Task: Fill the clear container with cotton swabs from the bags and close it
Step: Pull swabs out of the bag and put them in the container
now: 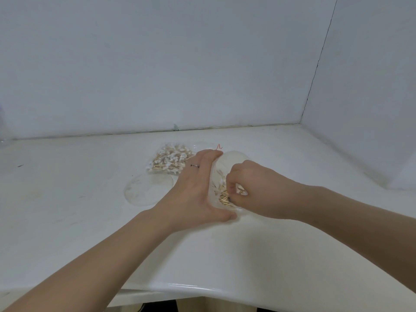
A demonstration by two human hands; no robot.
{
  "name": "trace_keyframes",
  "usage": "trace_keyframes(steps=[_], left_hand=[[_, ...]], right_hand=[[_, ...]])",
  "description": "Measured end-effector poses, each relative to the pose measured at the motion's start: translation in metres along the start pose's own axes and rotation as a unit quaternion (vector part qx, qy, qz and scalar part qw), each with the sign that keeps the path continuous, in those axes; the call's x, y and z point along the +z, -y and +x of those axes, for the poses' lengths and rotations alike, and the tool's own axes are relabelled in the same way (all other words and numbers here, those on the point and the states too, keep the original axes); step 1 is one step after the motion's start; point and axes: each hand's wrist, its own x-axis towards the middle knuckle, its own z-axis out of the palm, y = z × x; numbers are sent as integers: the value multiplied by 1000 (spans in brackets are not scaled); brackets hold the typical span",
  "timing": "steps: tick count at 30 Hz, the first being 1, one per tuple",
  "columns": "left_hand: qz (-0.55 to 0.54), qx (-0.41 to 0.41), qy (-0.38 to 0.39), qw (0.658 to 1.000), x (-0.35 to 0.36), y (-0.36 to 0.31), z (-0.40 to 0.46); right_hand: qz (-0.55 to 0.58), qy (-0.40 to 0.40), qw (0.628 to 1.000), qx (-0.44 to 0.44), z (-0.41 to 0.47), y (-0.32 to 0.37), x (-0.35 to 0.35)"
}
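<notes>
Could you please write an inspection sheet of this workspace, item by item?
Surface: white counter, faint marks.
Job's things: clear container partly filled with cotton swabs; clear lid lying off, to its left; bag of swabs behind the lid.
Clutter: small dark speck far left.
Hands: left hand holds the container's side; right hand with fingers curled round swabs inside it.
Cables: nothing seen.
Surroundings: white walls meeting in a corner.

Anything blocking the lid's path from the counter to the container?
Yes. The left hand grips the container on the side facing the lid, and the right hand is at its mouth, pinching swabs. Both must clear first.
</notes>
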Motion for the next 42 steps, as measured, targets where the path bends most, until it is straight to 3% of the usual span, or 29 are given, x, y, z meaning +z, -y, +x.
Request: trace_keyframes(steps=[6, 12, 24, 28, 30, 32, 35, 42], left_hand=[[2, 2, 8, 1000, 0, 1, 0], [0, 4, -1, 1000, 1, 1, 1], [2, 5, -2, 1000, 1, -1, 0], [-10, 6, -2, 1000, 0, 1, -2], [-5, 10, 1, 1000, 0, 2, -2], [-6, 6, 3, 1000, 0, 2, -1], [-14, 4, 2, 1000, 0, 2, 1], [-15, 1, 7, 1000, 1, 3, 5]], right_hand=[[81, -36, 996, 29, -1, -3, -26], [137, 91, 985, 46, 4, 15, -24], [276, 137, 948, 77, 10, 11, -23], [244, 139, 958, 67, 8, 5, -25], [208, 68, 973, 77, 10, -3, -30], [89, 12, 993, 76, 13, -12, -29], [-21, 43, 999, 20, 16, -12, -15], [-114, 79, 990, -31, 35, -7, -2]])
